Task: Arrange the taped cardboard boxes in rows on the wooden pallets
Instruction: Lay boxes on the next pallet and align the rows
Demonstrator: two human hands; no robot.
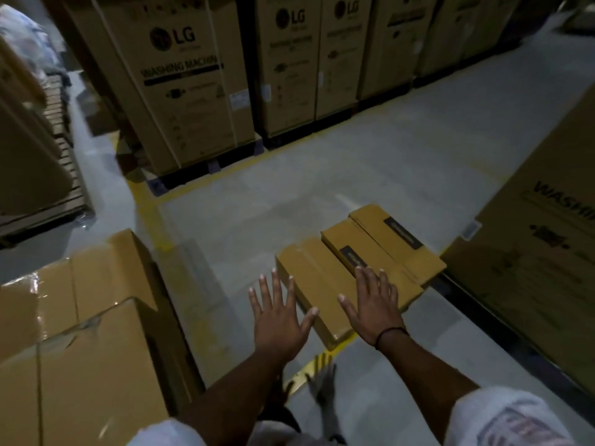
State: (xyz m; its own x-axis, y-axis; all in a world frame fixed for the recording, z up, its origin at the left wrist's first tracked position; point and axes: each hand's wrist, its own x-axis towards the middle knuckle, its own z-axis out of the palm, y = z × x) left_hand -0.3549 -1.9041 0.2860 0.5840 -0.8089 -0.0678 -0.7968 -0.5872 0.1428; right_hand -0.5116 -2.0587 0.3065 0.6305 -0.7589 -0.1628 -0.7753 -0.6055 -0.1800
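Three flat taped cardboard boxes lie side by side on the grey floor: a near one (314,284), a middle one (354,243) with a dark label, and a far one (399,235). My left hand (278,317) hovers with fingers spread over the near box's left edge. Over the boundary between the near and middle boxes my right hand (373,300), wearing a dark wristband, is spread flat. I cannot tell whether either hand touches the cardboard. Neither hand holds anything. A wooden pallet (69,188) lies at the far left under stacked cartons.
Tall LG washing machine cartons (180,82) on dark pallets line the back, and another (541,252) stands at the right. Large taped brown boxes (87,333) fill the lower left. Yellow floor lines (151,214) mark the aisle, and grey concrete floor (322,175) lies between.
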